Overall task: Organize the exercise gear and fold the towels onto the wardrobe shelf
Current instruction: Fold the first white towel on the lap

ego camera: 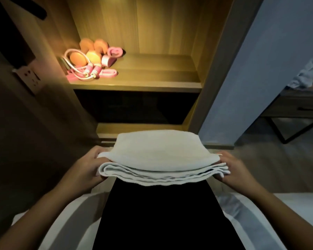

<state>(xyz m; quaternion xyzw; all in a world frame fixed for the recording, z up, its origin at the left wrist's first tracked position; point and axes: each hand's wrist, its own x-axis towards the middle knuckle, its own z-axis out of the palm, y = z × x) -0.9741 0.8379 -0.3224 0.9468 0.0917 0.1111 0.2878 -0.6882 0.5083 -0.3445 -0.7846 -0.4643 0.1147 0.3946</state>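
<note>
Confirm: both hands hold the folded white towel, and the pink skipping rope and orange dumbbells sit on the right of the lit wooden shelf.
Wrong side: the head view shows the pink skipping rope and orange dumbbells on the left of the lit wooden shelf. The left hand and right hand do hold the folded white towel.

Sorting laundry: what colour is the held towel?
Plain white towel, clearest in head view.
</note>
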